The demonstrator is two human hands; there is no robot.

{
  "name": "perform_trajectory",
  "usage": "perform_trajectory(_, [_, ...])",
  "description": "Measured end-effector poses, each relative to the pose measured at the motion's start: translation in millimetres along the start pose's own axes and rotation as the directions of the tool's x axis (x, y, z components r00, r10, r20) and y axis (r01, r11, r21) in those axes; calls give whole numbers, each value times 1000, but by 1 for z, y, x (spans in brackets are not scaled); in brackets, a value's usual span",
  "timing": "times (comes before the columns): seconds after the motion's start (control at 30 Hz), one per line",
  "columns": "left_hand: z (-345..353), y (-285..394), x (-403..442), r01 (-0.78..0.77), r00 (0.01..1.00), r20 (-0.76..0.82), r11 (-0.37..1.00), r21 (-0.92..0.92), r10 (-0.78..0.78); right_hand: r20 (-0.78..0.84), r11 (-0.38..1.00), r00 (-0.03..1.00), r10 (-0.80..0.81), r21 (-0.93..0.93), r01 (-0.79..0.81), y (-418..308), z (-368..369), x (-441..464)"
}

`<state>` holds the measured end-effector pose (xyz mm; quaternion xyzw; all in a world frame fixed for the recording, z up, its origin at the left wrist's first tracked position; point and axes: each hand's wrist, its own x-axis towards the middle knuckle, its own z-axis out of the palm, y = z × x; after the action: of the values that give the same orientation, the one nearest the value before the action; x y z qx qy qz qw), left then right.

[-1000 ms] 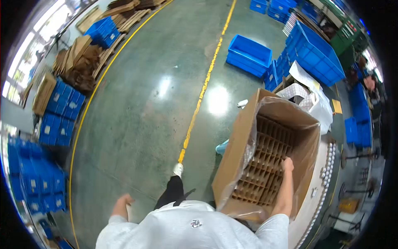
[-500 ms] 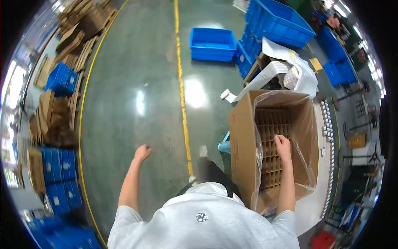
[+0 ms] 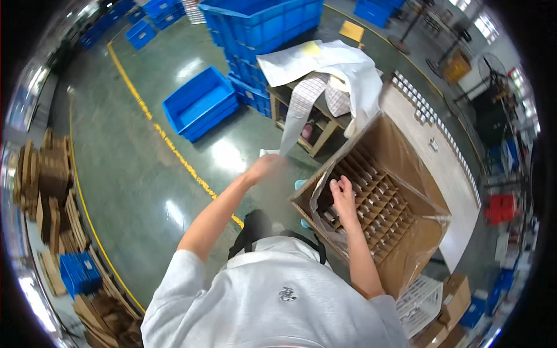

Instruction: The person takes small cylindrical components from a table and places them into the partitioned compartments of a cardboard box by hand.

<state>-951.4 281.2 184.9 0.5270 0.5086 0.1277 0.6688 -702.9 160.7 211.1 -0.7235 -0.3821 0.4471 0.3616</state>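
My left hand [image 3: 264,169] is stretched forward beside the lower end of a long white printed paper strip [image 3: 299,110]. The fingers are smeared by motion, so whether they touch the strip cannot be made out. Over the near side of a large cardboard box [image 3: 390,134] is my right hand [image 3: 343,200], its thumb and fingers a little apart and nothing visible between them. Clear plastic lines the box. Inside it a brown cardboard divider grid [image 3: 371,209] forms many cells, several with small pale items in them.
A wooden stand [image 3: 322,139] draped with white sheets [image 3: 354,66] stands ahead, beside stacked blue crates [image 3: 261,29]. One blue crate [image 3: 200,104] sits on the floor. Right of the box, a pale table [image 3: 429,148] carries rows of small white items [image 3: 418,95].
My view has turned right towards the stand and box. My left hand has reached forward to the paper strip. My right hand's fingers have spread somewhat over the box.
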Motion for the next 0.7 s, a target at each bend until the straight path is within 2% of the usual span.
perform_trajectory(0.1, [9,34,53,89,977,192,996,5,-89,-9,985,987,160,68,-159,-33,24,-14])
perform_trajectory(0.17, [13,34,97,14,941,334,995,100,-47,-59,993,996,74,-87,-79,-26,46,-14])
perform_trajectory(0.2, [16,43,120,27,907,409,984,175,-98,-93,992,992,88,-82,-95,-24,57,-14])
perform_trajectory(0.27, [25,55,140,31,837,520,964,263,-169,-147,987,980,132,-67,-143,-25,81,-25])
perform_trajectory(0.33, [34,73,154,-18,784,598,956,294,-169,-241,942,939,247,-168,-291,-46,96,-33])
perform_trajectory(0.37, [41,77,162,-48,758,631,951,307,-165,-282,906,913,296,-221,-362,-56,103,-37])
perform_trajectory(0.4, [44,84,165,-80,734,661,946,314,-157,-406,915,897,175,-269,-301,-61,114,-41])
perform_trajectory(0.5, [52,122,163,-125,691,697,918,375,-191,-542,823,798,264,-305,-480,-67,130,-39])
perform_trajectory(0.6, [77,140,179,-144,647,725,896,421,-237,-588,797,759,280,-298,-525,-72,139,-40])
perform_trajectory(0.7, [110,136,204,-201,563,791,889,411,-239,-682,738,701,211,-359,-572,-73,154,-39])
